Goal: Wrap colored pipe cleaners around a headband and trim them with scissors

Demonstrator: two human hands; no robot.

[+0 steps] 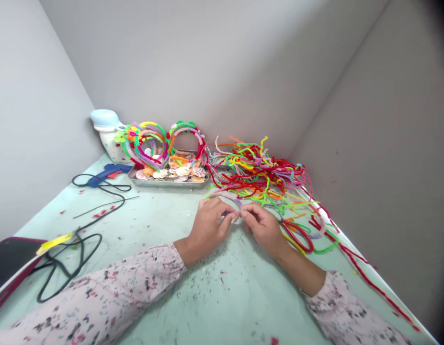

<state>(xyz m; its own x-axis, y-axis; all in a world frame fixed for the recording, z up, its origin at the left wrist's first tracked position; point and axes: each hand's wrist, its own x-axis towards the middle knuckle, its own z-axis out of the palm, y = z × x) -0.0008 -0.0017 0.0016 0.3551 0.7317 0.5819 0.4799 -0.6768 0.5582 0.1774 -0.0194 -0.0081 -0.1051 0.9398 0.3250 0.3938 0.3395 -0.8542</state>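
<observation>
Both L grip (211, 223) & R grip (265, 231) pinched on pipe cleaner (229, 195) btwn 'em.

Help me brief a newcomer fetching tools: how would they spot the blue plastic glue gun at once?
On the pale green tabletop, find the shallow silver metal tray heaped with seashells. Just left of it, the blue plastic glue gun lies on its side. Its blue body and red trigger set it apart from the black cable looping beside it.
</observation>
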